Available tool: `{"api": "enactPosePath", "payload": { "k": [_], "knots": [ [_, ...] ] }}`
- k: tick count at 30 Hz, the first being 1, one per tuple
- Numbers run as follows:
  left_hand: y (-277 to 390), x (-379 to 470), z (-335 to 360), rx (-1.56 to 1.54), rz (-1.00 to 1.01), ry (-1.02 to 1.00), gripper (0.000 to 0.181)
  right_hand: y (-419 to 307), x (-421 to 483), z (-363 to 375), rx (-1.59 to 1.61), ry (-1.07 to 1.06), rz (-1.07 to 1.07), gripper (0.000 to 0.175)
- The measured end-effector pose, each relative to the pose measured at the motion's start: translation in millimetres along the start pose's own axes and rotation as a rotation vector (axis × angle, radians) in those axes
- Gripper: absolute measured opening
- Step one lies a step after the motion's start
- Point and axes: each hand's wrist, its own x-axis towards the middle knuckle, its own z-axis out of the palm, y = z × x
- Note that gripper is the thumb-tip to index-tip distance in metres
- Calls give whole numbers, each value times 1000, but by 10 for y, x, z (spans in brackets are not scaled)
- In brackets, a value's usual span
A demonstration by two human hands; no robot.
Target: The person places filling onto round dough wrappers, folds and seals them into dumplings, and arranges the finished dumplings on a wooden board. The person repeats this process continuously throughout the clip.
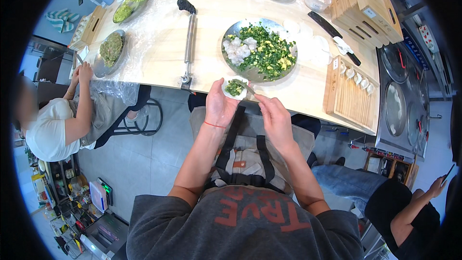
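Note:
In my left hand (219,106) rests a round dumpling wrapper (229,95), with chopped green filling (234,88) heaped at its middle. My right hand (275,117) grips a thin flat filling spatula (247,87), whose blade touches the filling. Just beyond both hands, on the table, stands a metal bowl (252,77) of chopped green leaves with yellow egg bits (269,48). Peeled shrimp (239,51) lie heaped on the bowl's left side. Loose white wrappers (317,48) are spread at the bowl's right.
A wooden tray (352,110) at right holds several folded dumplings (357,78). Behind it are a black-handled tool (325,25) and stacked wooden boxes (361,11). A metal rod (188,39) stands clamped at the table edge. A co-worker (61,122) sits left; another person (393,206) is at right.

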Motion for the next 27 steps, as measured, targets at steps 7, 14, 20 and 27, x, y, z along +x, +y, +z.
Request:
{"api": "enactPosePath", "payload": {
  "k": [7, 14, 20, 27],
  "knots": [
    [-31, -94, -34, -90, 35, 14, 50, -76, -48, -2, -49, 56, -27, 27],
    [-38, -163, 48, -113, 106, 80, 51, -116, -68, -37, -10, 48, -22, 28],
    [25, -248, 209, -102, 41, -11, 52, 246, 320, -86, -396, 17, -44, 29],
    [87, -362, 418, -55, -58, -134, 56, 101, 369, -211, -351, 92, -266, 33]
  ]
}}
